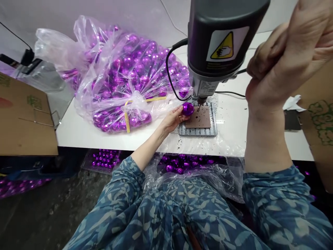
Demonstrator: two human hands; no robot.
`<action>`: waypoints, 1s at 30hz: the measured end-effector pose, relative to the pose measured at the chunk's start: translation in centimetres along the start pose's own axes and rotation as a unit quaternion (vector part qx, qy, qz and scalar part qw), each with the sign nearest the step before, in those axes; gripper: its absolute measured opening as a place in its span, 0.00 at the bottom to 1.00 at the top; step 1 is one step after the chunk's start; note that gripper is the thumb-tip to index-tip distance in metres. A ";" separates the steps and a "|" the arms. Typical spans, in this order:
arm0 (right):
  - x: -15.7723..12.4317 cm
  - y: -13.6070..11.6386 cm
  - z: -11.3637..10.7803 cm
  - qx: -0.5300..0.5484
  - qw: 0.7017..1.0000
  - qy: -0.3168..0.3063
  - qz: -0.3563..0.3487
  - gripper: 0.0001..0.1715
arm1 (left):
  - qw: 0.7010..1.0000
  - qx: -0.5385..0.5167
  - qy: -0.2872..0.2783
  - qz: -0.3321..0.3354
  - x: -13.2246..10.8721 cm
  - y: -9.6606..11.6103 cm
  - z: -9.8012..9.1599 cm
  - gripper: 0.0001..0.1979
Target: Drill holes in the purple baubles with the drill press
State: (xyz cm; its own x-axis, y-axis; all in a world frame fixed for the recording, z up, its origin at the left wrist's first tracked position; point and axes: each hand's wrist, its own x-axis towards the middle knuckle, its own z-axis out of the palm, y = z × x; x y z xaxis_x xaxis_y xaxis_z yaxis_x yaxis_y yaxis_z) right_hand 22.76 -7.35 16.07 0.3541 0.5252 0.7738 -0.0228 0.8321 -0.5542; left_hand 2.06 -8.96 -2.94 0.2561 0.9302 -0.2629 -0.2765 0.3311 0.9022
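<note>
My left hand [173, 119] pinches a shiny purple faceted ball [188, 109] at the left edge of a brown board [201, 121]. The board, with a small dark hole in it, lies on the grey slotted base [198, 132] of a drill press. Above it hangs the black drill press head [226, 34], bearing a yellow warning label; its chuck [202, 100] is just right of the ball. My right hand [283, 55] is raised beside the head, fingers curled round the drill press handle, which is mostly hidden; a short dark rod shows near the fingers.
A large clear bag [135, 66] of purple balls, tied with yellow strips, fills the table's left side. An open plastic bag [187, 165] of balls sits below the front edge. Cardboard boxes [23, 118] flank the table. Dark shavings dot the white tabletop [231, 135].
</note>
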 end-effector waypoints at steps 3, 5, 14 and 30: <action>0.1 0.3 0.2 0.054 0.997 0.024 -0.057 0.44 | 0.999 -0.032 -0.005 -0.034 0.0 0.2 0.6 0.15; 0.2 0.6 0.4 0.057 0.996 0.026 -0.058 0.46 | 0.999 -0.027 -0.012 -0.035 0.0 0.1 0.6 0.15; -0.2 0.2 0.1 0.037 0.999 0.019 -0.027 0.42 | 0.979 0.180 -0.003 0.097 0.7 -1.0 0.3 0.35; -0.6 0.4 0.0 0.064 0.997 0.024 -0.041 0.41 | 0.904 0.332 0.022 0.268 1.8 -4.6 2.0 0.30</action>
State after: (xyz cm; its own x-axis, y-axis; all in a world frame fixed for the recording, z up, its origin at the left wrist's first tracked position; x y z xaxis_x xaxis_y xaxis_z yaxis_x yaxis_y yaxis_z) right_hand 22.48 -7.38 15.39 0.4041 0.4471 0.7980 -0.1089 0.8897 -0.4434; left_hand 5.66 -9.11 -6.90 0.2093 0.9391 0.2724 0.2708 -0.3233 0.9067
